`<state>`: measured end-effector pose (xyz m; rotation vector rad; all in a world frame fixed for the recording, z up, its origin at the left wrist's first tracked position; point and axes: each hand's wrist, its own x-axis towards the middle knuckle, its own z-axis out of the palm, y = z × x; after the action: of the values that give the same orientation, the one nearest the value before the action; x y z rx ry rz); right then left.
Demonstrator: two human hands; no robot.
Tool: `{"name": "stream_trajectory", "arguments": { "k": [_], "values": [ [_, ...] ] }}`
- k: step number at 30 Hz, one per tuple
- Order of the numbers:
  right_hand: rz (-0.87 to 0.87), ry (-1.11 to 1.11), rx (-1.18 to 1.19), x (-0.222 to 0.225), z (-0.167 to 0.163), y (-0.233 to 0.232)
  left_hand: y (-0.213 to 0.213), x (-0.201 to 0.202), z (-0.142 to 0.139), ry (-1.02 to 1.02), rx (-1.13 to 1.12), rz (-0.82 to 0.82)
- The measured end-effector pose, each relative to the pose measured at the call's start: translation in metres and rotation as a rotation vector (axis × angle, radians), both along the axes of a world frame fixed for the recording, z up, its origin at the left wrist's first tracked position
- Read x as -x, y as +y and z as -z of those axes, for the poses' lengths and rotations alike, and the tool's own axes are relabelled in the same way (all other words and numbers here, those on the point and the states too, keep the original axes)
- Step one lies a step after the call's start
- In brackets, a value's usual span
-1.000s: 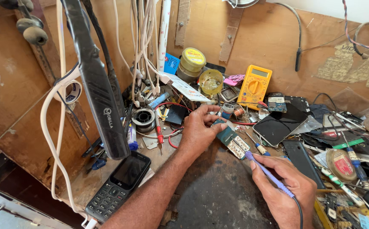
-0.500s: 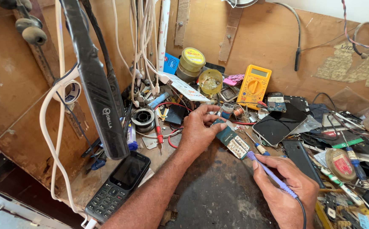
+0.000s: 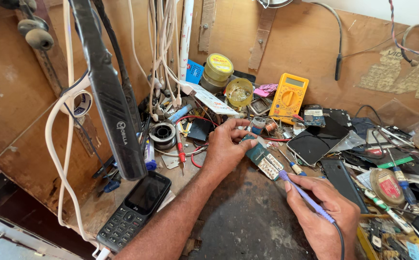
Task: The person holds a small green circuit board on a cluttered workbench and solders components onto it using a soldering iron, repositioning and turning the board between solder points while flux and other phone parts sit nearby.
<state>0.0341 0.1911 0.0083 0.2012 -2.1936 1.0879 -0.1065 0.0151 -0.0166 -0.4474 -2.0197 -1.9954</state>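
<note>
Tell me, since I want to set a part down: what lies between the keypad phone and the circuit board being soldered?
In the head view, the left hand and its forearm cross that stretch between the keypad phone and the circuit board, over dark, scorched bench.

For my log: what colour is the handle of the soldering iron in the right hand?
Purple, seen in the head view: soldering iron, right hand.
</note>
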Motion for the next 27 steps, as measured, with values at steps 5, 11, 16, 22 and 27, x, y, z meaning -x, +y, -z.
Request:
{"name": "stream_trajectory", "arguments": {
  "k": [5,11,16,22,27],
  "values": [
    [-0.005,0.008,0.046,0.0014,0.0026,-0.0008,-0.0002,0.0002,0.0005,0.012,-0.002,-0.012],
    [-0.013,-0.005,-0.001,-0.0005,0.0015,0.0005,-0.0009,0.0002,0.001,0.006,0.012,-0.017],
    [0.0,0.023,0.022,0.0002,0.0022,-0.0018,-0.0003,0.0008,0.0018,-0.005,-0.01,-0.005],
    [0.018,-0.019,0.015,0.0002,0.0005,-0.0016,-0.0015,0.001,0.0009,-0.012,-0.003,0.0],
    [0.028,0.004,0.037,0.0013,0.001,-0.0032,-0.0025,0.0008,-0.0001,-0.011,0.013,-0.008]
  ]
}}
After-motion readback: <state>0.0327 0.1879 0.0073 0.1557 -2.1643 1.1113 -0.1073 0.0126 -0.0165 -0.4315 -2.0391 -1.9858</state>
